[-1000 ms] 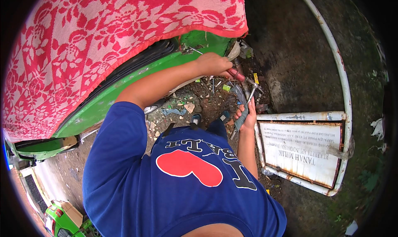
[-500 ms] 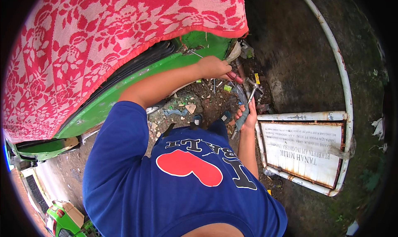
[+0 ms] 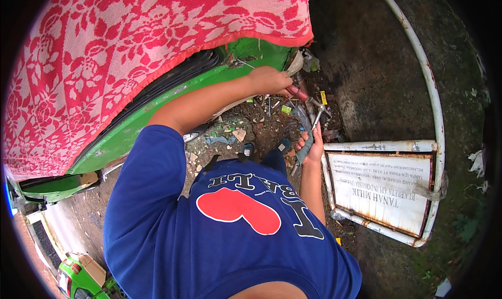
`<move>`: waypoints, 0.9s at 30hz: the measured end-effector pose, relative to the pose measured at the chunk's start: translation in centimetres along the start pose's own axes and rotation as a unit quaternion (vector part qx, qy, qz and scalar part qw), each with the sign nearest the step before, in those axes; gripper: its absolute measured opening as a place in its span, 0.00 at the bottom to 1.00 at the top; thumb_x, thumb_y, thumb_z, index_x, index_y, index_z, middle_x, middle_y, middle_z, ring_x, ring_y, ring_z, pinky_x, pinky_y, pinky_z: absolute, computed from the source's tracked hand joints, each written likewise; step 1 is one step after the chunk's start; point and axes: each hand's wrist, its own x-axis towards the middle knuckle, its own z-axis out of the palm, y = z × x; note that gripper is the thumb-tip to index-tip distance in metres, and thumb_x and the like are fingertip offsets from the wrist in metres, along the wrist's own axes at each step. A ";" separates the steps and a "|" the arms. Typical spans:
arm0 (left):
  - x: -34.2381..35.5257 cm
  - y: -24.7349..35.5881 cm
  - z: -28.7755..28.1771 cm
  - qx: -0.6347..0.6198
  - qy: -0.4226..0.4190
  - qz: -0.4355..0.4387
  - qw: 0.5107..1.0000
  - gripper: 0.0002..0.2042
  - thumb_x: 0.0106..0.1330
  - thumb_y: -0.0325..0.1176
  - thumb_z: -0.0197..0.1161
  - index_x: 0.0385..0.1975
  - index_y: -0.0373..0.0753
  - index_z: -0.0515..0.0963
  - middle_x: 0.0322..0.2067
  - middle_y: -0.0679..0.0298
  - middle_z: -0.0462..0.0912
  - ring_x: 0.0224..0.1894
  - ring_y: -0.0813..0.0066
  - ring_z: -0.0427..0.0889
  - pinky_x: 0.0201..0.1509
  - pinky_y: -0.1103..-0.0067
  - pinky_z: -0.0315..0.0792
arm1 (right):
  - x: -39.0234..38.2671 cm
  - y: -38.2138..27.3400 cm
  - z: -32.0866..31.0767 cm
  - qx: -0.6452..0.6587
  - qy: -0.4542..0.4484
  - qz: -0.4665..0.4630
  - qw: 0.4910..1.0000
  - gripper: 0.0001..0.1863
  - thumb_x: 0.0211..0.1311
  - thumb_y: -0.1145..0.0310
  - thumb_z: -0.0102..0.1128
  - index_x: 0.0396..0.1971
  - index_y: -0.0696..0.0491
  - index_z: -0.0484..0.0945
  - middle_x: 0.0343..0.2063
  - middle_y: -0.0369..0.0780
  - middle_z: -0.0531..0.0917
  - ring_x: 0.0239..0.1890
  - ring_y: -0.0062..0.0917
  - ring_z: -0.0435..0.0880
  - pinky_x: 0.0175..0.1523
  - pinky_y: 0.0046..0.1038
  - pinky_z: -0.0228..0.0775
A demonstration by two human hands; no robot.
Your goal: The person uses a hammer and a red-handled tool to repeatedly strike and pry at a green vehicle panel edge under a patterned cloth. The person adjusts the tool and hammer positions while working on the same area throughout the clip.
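My left hand is closed around a screwdriver with a red handle. Its thin metal shaft reaches left to the green vehicle body, where the tip is hard to make out. In my right hand, lower and to the right, is a hammer with a metal neck and a grey-green wrapped grip. The hammer's head lies right at the end of the red handle; whether they touch I cannot tell.
A red and pink floral cloth covers the vehicle's top. At right leans a rusty white framed sign with a curved pipe. Rubble and litter strew the ground around my feet. Another green vehicle stands at lower left.
The red handle has tilted up slightly, and the hammer's head is a little closer to its end. Both hands keep their holds and nearly their places.
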 end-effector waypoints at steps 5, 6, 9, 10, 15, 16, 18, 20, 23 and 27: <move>-0.4 -0.2 0.3 0.010 0.015 0.025 1.000 0.21 0.64 0.57 0.58 0.33 0.43 0.74 0.28 0.57 0.79 0.28 0.53 0.83 0.29 0.61 0.76 | 0.0 -0.3 0.5 0.014 -0.005 -0.011 1.000 0.31 0.76 0.59 0.43 0.75 0.35 0.47 0.23 0.36 0.70 0.18 0.22 0.71 0.21 0.26 0.67; -0.4 -0.2 0.3 0.010 0.011 0.026 1.000 0.21 0.64 0.57 0.58 0.33 0.43 0.74 0.28 0.57 0.79 0.28 0.53 0.83 0.29 0.61 0.76 | 0.1 -0.3 0.4 0.015 -0.004 -0.012 1.000 0.31 0.76 0.59 0.43 0.75 0.34 0.47 0.23 0.36 0.70 0.18 0.22 0.71 0.20 0.26 0.67; -0.3 -0.3 0.5 0.019 0.001 0.019 1.000 0.21 0.65 0.58 0.57 0.33 0.43 0.74 0.28 0.58 0.79 0.28 0.53 0.83 0.29 0.61 0.77 | -0.1 -0.4 0.3 0.019 -0.004 -0.016 1.000 0.31 0.76 0.60 0.43 0.75 0.35 0.47 0.23 0.36 0.70 0.18 0.23 0.71 0.20 0.26 0.67; -0.1 -0.4 0.7 0.027 -0.004 0.011 1.000 0.21 0.65 0.58 0.57 0.33 0.43 0.75 0.28 0.58 0.79 0.28 0.53 0.83 0.29 0.62 0.77 | -0.1 -0.4 0.2 0.021 -0.004 -0.018 1.000 0.31 0.75 0.60 0.43 0.75 0.35 0.47 0.22 0.36 0.70 0.18 0.23 0.71 0.20 0.26 0.67; 0.5 -0.6 0.6 0.025 -0.007 -0.002 1.000 0.21 0.65 0.58 0.57 0.34 0.43 0.75 0.29 0.58 0.79 0.28 0.53 0.84 0.30 0.62 0.78 | -1.0 -0.9 1.2 -0.026 0.000 -0.027 0.999 0.31 0.76 0.60 0.43 0.75 0.34 0.47 0.22 0.36 0.70 0.17 0.22 0.71 0.19 0.26 0.68; 0.5 -0.6 0.6 0.024 -0.009 -0.004 1.000 0.21 0.65 0.58 0.57 0.34 0.43 0.75 0.29 0.58 0.80 0.28 0.53 0.84 0.30 0.62 0.78 | -1.2 -1.1 1.4 -0.037 -0.004 -0.030 0.999 0.31 0.76 0.59 0.43 0.75 0.33 0.47 0.22 0.35 0.69 0.17 0.22 0.71 0.19 0.26 0.68; 0.5 -0.6 0.6 0.022 -0.011 -0.010 1.000 0.21 0.65 0.58 0.57 0.34 0.43 0.75 0.30 0.58 0.80 0.29 0.53 0.84 0.31 0.61 0.78 | -1.6 -1.2 2.0 -0.006 0.018 -0.089 0.996 0.31 0.76 0.60 0.43 0.75 0.35 0.47 0.21 0.36 0.70 0.16 0.22 0.71 0.19 0.26 0.68; 0.6 -0.5 0.5 0.023 -0.008 -0.016 1.000 0.21 0.65 0.58 0.57 0.34 0.44 0.76 0.30 0.57 0.80 0.29 0.53 0.84 0.31 0.61 0.78 | -2.0 -1.3 2.7 -0.024 0.022 -0.111 0.993 0.32 0.76 0.61 0.44 0.75 0.37 0.47 0.21 0.37 0.70 0.15 0.22 0.71 0.18 0.26 0.68; 0.7 -0.3 0.0 0.025 0.004 -0.028 0.999 0.21 0.65 0.58 0.57 0.34 0.44 0.75 0.30 0.58 0.80 0.29 0.52 0.84 0.31 0.60 0.78 | -1.9 -1.0 3.6 -0.113 -0.020 -0.085 0.990 0.32 0.75 0.63 0.45 0.75 0.42 0.48 0.20 0.37 0.71 0.14 0.23 0.72 0.17 0.24 0.67; 0.4 -0.4 -0.3 0.021 0.020 -0.012 1.000 0.21 0.65 0.58 0.57 0.34 0.44 0.75 0.30 0.58 0.80 0.29 0.52 0.84 0.30 0.61 0.78 | -1.7 -2.3 3.7 0.016 0.018 -0.124 0.992 0.31 0.76 0.63 0.44 0.75 0.38 0.49 0.20 0.37 0.71 0.14 0.24 0.72 0.17 0.25 0.68</move>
